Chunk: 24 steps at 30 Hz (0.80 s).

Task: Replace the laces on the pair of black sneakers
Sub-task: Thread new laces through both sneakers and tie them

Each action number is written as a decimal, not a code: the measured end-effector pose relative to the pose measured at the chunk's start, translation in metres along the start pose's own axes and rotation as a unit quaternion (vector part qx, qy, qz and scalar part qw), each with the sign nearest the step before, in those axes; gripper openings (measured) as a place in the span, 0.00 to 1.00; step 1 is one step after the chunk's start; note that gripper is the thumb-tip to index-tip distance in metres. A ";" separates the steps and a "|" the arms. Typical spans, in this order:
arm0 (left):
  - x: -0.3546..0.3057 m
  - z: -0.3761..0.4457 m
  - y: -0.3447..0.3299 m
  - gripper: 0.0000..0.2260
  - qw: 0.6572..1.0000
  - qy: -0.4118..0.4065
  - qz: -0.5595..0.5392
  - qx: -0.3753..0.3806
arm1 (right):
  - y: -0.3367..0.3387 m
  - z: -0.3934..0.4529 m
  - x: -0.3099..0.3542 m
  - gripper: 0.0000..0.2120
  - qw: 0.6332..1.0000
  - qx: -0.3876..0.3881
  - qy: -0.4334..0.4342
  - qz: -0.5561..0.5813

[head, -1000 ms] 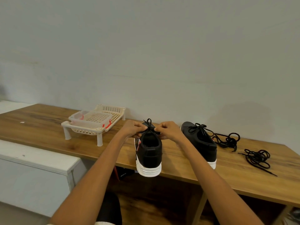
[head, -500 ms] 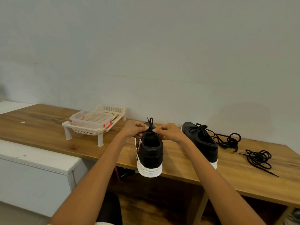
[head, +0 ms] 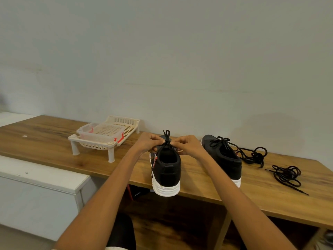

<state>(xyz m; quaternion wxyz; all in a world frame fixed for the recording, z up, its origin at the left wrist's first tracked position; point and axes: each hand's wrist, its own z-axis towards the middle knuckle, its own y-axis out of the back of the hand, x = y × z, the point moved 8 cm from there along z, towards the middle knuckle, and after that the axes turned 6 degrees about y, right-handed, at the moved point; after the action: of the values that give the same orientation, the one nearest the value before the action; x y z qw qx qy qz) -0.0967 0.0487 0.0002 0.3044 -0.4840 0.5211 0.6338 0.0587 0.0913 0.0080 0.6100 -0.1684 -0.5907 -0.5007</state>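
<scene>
A black sneaker with a white sole (head: 166, 175) stands heel toward me at the wooden table's front edge, its heel overhanging. My left hand (head: 149, 143) and my right hand (head: 186, 145) meet above its tongue, and both pinch its black lace (head: 166, 137), whose loop sticks up between them. The second black sneaker (head: 222, 156) stands to the right with its lace tied in a bow. Two loose black laces lie further right: one tangle (head: 254, 156) beside that shoe, another (head: 288, 175) near the table's right end.
A cream plastic rack on legs (head: 106, 139) holds a clear box with red clips at the table's back left. The wooden table (head: 45, 134) runs along a grey wall. A white cabinet (head: 39, 179) stands lower at the left.
Both hands have drawn closer together over the shoe, and the lace loop between them stands a little taller. The sneakers and loose laces have not moved.
</scene>
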 end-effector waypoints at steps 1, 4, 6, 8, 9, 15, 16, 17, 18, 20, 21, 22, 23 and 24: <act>0.000 0.000 0.000 0.03 1.000 0.001 -0.001 0.001 | 0.000 -0.001 0.001 0.04 1.000 -0.009 0.001 -0.001; 0.000 0.000 0.000 0.03 1.000 0.002 -0.001 0.002 | 0.003 -0.001 0.002 0.07 0.999 -0.039 -0.003 -0.006; 0.000 0.000 0.001 0.03 1.000 -0.001 0.001 -0.001 | 0.001 -0.001 0.002 0.05 0.999 -0.042 -0.010 -0.011; -0.001 0.000 0.001 0.03 1.000 -0.004 0.003 0.000 | 0.000 0.001 0.005 0.05 0.998 -0.040 -0.009 -0.037; -0.002 0.000 0.000 0.03 1.000 -0.006 0.007 0.000 | -0.001 0.002 0.006 0.06 0.998 -0.038 -0.005 -0.059; -0.004 -0.001 0.001 0.03 1.000 -0.013 0.017 -0.002 | -0.005 0.006 0.014 0.12 0.981 -0.033 0.007 -0.189; -0.003 0.000 0.001 0.03 1.000 -0.009 0.019 -0.002 | -0.005 0.006 0.016 0.12 0.980 -0.033 0.006 -0.197; -0.002 0.000 0.000 0.03 1.000 -0.004 0.019 -0.003 | -0.004 0.006 0.016 0.11 0.980 -0.034 0.002 -0.194; -0.002 0.000 0.000 0.04 1.000 0.002 0.018 -0.004 | -0.004 0.006 0.015 0.10 0.982 -0.035 -0.006 -0.183; 0.000 0.001 0.000 0.04 1.000 0.013 0.013 -0.002 | -0.002 0.006 0.013 0.07 0.984 -0.046 -0.016 -0.171; 0.000 0.001 -0.001 0.04 1.000 0.016 0.013 -0.001 | -0.001 0.006 0.013 0.07 0.983 -0.052 -0.015 -0.176; 0.000 0.001 -0.001 0.04 1.000 0.017 0.013 0.001 | -0.001 0.006 0.013 0.09 0.981 -0.055 -0.012 -0.186; -0.001 0.001 -0.001 0.04 1.000 0.017 0.012 0.003 | -0.002 0.006 0.013 0.10 0.979 -0.054 -0.007 -0.196; -0.001 0.000 -0.001 0.04 1.000 0.016 0.010 0.004 | -0.003 0.005 0.014 0.11 0.978 -0.051 -0.003 -0.203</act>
<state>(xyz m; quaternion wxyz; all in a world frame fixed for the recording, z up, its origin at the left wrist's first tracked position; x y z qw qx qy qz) -0.0954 0.0494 0.0010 0.2910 -0.4878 0.5332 0.6269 0.0507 0.0885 0.0203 0.4844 -0.0775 -0.5884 -0.6427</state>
